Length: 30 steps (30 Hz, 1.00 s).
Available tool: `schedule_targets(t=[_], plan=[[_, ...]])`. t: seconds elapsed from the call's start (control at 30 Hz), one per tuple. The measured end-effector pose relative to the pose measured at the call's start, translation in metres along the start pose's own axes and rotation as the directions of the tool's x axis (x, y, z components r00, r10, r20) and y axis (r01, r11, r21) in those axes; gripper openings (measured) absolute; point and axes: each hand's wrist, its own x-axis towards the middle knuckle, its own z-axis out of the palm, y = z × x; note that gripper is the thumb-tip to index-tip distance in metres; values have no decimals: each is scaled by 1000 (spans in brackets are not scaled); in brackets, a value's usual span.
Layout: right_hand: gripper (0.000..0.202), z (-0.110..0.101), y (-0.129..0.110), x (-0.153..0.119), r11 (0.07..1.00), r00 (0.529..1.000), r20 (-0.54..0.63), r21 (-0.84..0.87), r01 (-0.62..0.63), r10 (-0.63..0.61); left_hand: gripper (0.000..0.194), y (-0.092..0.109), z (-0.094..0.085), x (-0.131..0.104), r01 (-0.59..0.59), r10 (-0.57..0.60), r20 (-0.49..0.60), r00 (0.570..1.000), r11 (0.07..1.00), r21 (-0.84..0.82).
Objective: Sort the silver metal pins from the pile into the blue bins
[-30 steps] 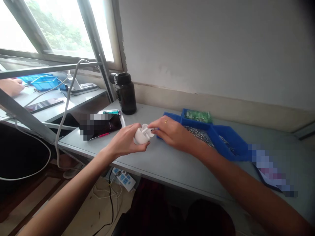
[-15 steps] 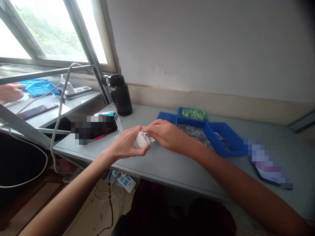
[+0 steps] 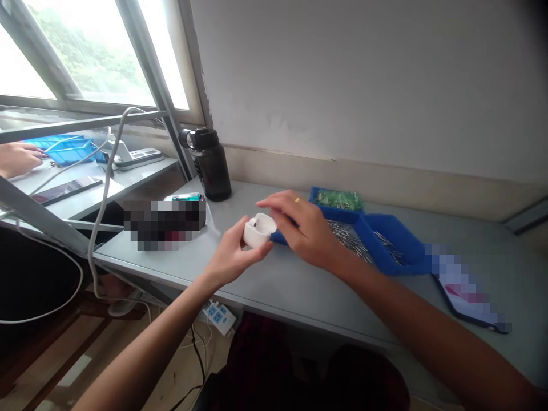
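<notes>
My left hand [image 3: 235, 252] grips a white earbud case [image 3: 256, 235] between thumb and fingers, above the front of the table. Its lid [image 3: 266, 224] stands raised toward the right, and at least one white earbud with a dark spot [image 3: 253, 224] shows inside. Just right of the lid is my right hand [image 3: 299, 228], a ring on one finger. Its fingers stretch out to the left, apart, with nothing visible in them. Behind that hand lie blue bins [image 3: 391, 245] with thin metal pieces [image 3: 349, 240] in them.
A black bottle [image 3: 212, 165] stands at the back left, with a blurred dark item [image 3: 166, 222] before it. To the right lies a phone [image 3: 468, 294]. Another person's hand [image 3: 21, 158] is at the neighbouring table. A white cable [image 3: 100, 211] hangs beside the frame.
My right hand has drawn up and right, off the case, and its fingers have spread. The case has shifted slightly up and right in my left hand, its open lid now in plain sight.
</notes>
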Motion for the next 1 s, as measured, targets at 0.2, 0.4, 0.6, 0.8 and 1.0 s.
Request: schedule_targets(t=[0.2,0.4,0.6,0.8,1.0], plan=[[24,-1,-3,4,996,955,295,-71,60,-37,28,-3,4,-8,-72,88,-52,995,965,253],[20,-7,-3,2,993,991,128,-109,-34,48,27,-14,5,-12,-96,179,-132,975,874,476],[19,-15,-8,-5,975,985,97,-185,-120,139,27,-25,7,-10,-188,440,-303,846,776,602],[24,4,-12,-5,936,985,45,-321,-141,164,30,-35,15,-6,-243,583,-339,739,699,673],[39,12,-10,2,966,960,165,-163,-201,227,29,-38,11,-11,-222,418,-401,815,865,450]])
